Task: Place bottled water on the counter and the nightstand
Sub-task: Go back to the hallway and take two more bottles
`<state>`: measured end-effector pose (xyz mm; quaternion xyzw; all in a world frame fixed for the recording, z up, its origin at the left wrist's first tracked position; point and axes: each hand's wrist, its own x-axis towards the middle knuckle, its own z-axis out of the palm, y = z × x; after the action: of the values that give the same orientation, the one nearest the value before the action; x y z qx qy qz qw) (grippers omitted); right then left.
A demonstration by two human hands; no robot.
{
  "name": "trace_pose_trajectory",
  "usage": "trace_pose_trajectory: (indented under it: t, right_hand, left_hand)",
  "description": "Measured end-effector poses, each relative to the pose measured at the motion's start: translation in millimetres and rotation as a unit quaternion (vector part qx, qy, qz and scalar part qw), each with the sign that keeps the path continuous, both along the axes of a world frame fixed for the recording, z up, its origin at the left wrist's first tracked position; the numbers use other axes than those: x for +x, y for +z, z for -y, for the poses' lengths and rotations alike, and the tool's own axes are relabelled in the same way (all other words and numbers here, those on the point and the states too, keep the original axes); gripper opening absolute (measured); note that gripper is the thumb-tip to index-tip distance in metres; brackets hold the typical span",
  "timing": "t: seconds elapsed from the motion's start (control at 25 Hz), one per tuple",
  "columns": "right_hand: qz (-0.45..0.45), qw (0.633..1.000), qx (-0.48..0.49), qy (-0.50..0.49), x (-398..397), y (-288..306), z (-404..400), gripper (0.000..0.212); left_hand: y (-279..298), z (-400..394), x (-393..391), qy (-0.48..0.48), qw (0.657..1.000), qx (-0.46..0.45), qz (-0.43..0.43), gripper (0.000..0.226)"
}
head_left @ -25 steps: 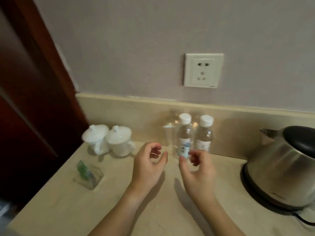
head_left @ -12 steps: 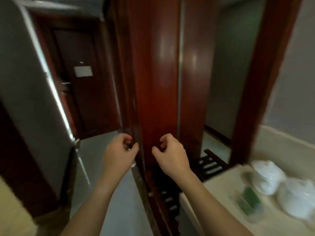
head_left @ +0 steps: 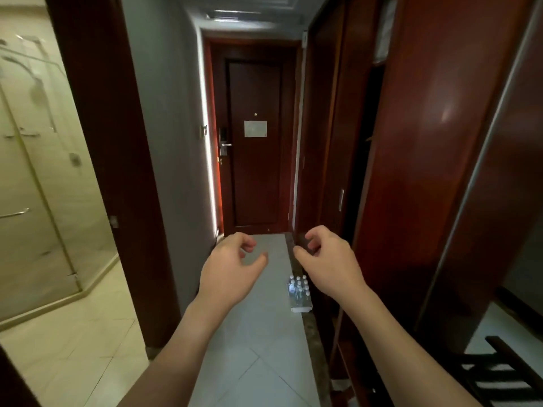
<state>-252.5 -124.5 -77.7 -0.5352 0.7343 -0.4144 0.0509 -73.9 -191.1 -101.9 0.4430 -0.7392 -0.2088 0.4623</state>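
Dark red wood lines a narrow hallway, seen from a head-worn camera looking forward and down at a person's two bare forearms. The left hand (head_left: 232, 270) and right hand (head_left: 329, 259) are held out in front at about the same height, a little apart from each other, and both are empty. On each hand the fingers are loosely curled, with the thumb held clear of the fingertips, so neither hand is closed on anything.

Below and between the hands, a pack of water bottles (head_left: 299, 292) with white caps stands upright on the grey tiled floor (head_left: 258, 342), set against the dark stone strip at the foot of the wooden wardrobe (head_left: 435, 171) that runs down the right side of the hallway. The pack sits just under the right wrist in the view, well apart from both hands. How many bottles it holds is too small to count with confidence.

At the far end of the hallway a closed wooden door (head_left: 254, 148) carries a pale rectangular notice and a metal handle with a lock on its left edge. On the left, past a dark wooden door frame, a glass shower screen (head_left: 35, 177) and pale floor tiles of a bathroom are visible. In the bottom right corner, part of a dark slatted rack (head_left: 499, 374) shows beside the wardrobe.
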Motion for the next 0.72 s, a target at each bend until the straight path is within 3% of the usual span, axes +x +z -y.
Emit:
trace_pose_trajectory:
  t: [0.36, 0.72]
  right_hand:
    - [-0.043, 0.998, 0.037, 0.016, -108, -28, 207, 0.033]
    - [-0.021, 0.997, 0.009, 0.077, -181, 20, 443, 0.03]
  left_hand:
    - [-27, 196, -89, -0.047, 0.998, 0.027, 0.013, 0.014]
    - [25, 414, -144, -0.001, 0.999, 0.003, 0.041, 0.02]
